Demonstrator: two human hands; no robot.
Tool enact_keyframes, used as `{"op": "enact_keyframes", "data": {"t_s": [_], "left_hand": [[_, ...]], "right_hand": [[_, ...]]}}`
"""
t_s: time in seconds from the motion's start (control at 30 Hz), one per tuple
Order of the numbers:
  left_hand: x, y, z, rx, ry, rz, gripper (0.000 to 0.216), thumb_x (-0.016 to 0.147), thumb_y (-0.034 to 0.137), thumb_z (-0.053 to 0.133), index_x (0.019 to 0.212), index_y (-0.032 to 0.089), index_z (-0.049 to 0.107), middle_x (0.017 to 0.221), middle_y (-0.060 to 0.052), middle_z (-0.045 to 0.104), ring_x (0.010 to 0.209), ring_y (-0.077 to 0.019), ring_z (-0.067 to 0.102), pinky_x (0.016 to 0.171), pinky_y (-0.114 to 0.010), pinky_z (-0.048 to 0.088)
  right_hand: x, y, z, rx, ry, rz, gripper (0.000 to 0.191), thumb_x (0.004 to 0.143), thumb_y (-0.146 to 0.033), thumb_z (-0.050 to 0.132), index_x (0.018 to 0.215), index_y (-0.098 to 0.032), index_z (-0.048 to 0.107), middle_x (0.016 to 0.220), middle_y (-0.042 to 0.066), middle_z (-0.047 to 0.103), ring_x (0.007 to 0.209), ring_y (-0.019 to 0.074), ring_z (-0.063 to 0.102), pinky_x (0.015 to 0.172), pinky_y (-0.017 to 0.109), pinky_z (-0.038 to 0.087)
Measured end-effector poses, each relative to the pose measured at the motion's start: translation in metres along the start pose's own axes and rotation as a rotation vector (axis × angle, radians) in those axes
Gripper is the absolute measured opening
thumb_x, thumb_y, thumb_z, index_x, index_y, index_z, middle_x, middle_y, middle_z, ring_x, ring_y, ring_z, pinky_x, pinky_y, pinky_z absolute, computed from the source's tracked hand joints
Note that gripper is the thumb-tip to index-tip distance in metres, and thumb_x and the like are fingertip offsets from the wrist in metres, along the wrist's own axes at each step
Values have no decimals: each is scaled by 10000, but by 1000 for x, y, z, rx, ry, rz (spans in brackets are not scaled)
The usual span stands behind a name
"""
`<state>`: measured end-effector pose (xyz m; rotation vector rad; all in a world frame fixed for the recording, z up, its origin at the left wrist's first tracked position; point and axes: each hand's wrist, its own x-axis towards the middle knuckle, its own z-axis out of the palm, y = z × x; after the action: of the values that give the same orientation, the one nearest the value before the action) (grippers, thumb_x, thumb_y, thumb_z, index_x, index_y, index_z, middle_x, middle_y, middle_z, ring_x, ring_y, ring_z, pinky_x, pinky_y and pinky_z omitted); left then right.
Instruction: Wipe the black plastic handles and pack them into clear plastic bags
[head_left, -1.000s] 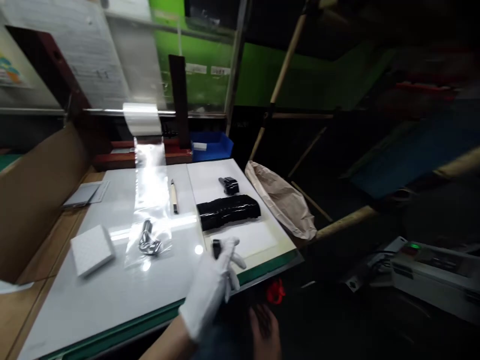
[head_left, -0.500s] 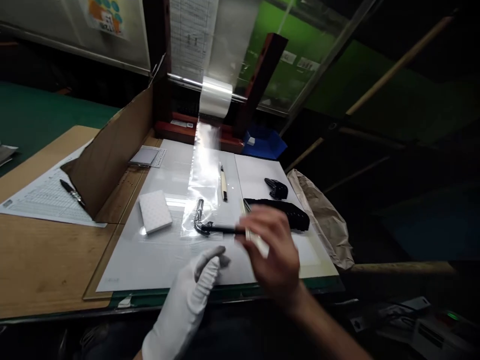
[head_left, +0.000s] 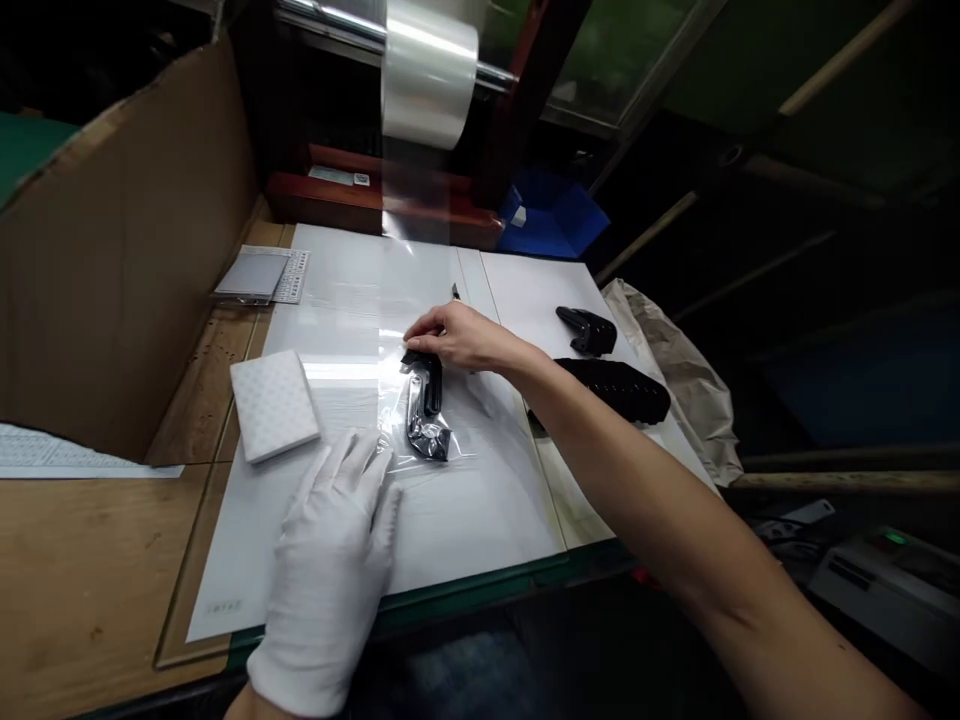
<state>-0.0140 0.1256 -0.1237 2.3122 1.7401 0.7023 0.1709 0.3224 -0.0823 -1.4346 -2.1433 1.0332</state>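
My left hand [head_left: 330, 550], in a white glove, lies flat with fingers spread on the white work mat [head_left: 465, 520], its fingertips at the lower edge of a clear plastic film strip [head_left: 409, 290]. Under the film lies a black and metal part [head_left: 424, 410]. My bare right hand [head_left: 461, 335] reaches over the film with fingers pinched on the top end of a small black piece [head_left: 424, 375] that rests on the part. The film runs down from a roll [head_left: 429, 72] at the back.
A white foam block [head_left: 274, 403] lies left of the film. Two black ribbed parts [head_left: 619, 385] [head_left: 589, 330] sit on the right, beside crumpled brown paper [head_left: 682, 370]. A cardboard wall [head_left: 112, 250] stands on the left; a blue bin [head_left: 555, 215] at the back.
The view swung left and down. My right hand came up from below the table, crossed the mat and now pinches the black piece on the film. My left hand moved left and flattened.
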Motion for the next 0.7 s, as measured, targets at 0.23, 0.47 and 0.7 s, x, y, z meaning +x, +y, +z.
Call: {"op": "enact_keyframes", "data": {"t_s": [0.23,0.47,0.7], "left_hand": [[7,1,-7,103,-4,15,259,992,301,531,1024,141,732,1187,-141,722,1022,-374,656,871,-505,514],[35,3,-13,321,-85,163,276,991,255,440,837,157,648,847,-143,658,740,-321,592,649,-415,417],[1,-2,-29,51,-356,240,311,1014,325,414,733,229,509,762,-53,588,687,-222,585,651,-362,446]], "right_hand": [[-107,-12,24,91,387,29,213,1040,-307,545,1121,-151,665,1060,54,706,901,143,668,798,326,588],[-170,1,56,-190,299,-132,19,949,-159,684,931,-166,685,985,56,657,952,206,577,830,356,492],[-207,9,72,-176,281,-265,67,985,-208,651,925,-184,673,910,22,626,870,171,534,768,309,437]]}}
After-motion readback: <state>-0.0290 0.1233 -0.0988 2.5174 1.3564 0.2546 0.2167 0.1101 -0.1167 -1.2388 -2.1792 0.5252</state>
